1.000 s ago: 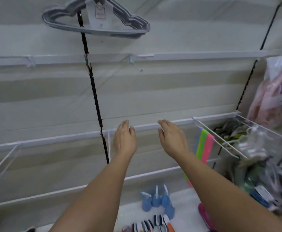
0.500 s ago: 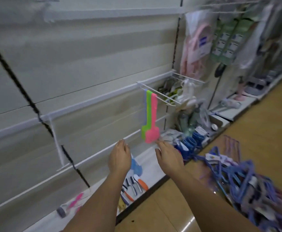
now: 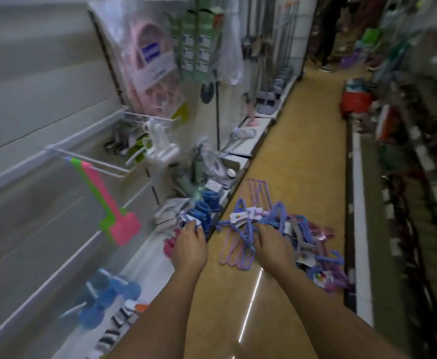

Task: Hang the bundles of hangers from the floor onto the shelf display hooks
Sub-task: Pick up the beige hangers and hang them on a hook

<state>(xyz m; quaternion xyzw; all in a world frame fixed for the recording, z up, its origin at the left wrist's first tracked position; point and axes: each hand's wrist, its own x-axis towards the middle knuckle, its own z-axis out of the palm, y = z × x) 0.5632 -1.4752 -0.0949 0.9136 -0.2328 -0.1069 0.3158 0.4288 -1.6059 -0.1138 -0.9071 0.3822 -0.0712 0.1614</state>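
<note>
A pile of purple, blue and pink hanger bundles (image 3: 284,229) with paper labels lies on the yellow aisle floor. My right hand (image 3: 271,244) reaches out over the near side of the pile, fingers extended and holding nothing. My left hand (image 3: 190,242) is stretched forward beside it, over the edge of the bottom shelf, empty with relaxed fingers. White wire display hooks (image 3: 87,159) stick out from the wall panel at the left.
Green and pink swatters (image 3: 113,216) hang from one hook. Blue items (image 3: 204,208) and small goods crowd the bottom shelf. Bagged pink goods (image 3: 150,63) hang higher up. Another shelf row (image 3: 419,177) borders the aisle's right side. A person (image 3: 326,35) stands far down the aisle.
The view has swung from the wall panel down and right along the aisle. Both hands have lowered toward the floor, and the hanger pile now sits just beyond my right hand.
</note>
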